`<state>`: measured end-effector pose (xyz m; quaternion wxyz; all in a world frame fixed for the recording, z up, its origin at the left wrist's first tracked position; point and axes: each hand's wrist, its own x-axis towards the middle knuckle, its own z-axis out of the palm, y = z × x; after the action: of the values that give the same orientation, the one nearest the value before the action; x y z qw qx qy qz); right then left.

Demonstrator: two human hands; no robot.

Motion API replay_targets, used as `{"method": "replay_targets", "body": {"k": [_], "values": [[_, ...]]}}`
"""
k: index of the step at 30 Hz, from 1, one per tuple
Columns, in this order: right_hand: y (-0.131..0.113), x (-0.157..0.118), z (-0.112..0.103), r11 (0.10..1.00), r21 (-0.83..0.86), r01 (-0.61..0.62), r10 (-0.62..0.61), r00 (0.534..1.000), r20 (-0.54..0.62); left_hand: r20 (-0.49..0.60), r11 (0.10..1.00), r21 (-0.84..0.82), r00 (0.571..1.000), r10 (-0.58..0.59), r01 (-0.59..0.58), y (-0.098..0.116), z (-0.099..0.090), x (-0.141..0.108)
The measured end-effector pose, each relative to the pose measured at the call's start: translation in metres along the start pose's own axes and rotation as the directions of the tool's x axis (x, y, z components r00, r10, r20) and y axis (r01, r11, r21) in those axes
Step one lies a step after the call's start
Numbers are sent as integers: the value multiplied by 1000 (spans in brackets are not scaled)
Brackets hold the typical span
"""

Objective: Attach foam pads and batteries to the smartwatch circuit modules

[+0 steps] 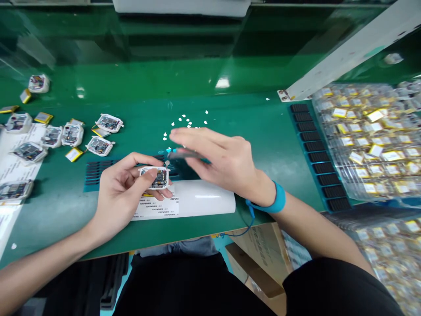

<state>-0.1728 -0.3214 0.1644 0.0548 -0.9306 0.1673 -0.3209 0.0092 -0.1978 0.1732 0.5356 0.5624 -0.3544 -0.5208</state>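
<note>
My left hand grips a small white device housing with a bare circuit board, thumb on its top and fingers beneath. A bit of yellow shows under it. In my right hand are grey tweezers, slightly blurred, pointing left towards the housing. Near their tip, at the housing's upper right corner, is a small round whitish piece; whether the tweezers touch it I cannot tell. Below both hands lies a sheet of printed backing paper. Several small white bits are scattered beyond my right hand.
Several opened white housings and yellow-edged batteries lie at left. A strip of black pads and clear trays of batteries stand at right. A blue wrist strap with a cord circles my right wrist. A cardboard box sits below the table edge.
</note>
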Motion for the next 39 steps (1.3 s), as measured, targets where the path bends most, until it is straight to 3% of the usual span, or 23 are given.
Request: {"method": "replay_targets", "body": {"k": [5,8,16,23,28,32,36,39], "values": [[-6,-3,-1,980,-72,185,-180,981,75,5,1000,-22,1000,-12,12,-5,0,2],[-6,-4,-3,973,-84,216,-204,970,131,-14,1000,-3,1000,18,-18,-3,1,2],[-19,-9,-3,967,-20,255,-252,964,88,-53,982,133,989,140,-132,2,12,-2],[-29,-10,3,986,-56,157,-150,982,110,-69,932,250,955,289,-264,-8,12,-7],[-26,-8,2,956,294,6,-32,996,84,-77,860,356,906,417,-365,-6,10,-7],[-24,-5,3,872,465,-151,106,987,121,-41,880,322,923,383,-350,-7,7,-8],[-24,-1,2,817,521,-248,100,950,295,-1,906,310,953,302,-287,-9,4,-9],[-26,3,0,732,590,-340,155,927,342,18,888,339,946,324,-311,-9,4,-10]]}}
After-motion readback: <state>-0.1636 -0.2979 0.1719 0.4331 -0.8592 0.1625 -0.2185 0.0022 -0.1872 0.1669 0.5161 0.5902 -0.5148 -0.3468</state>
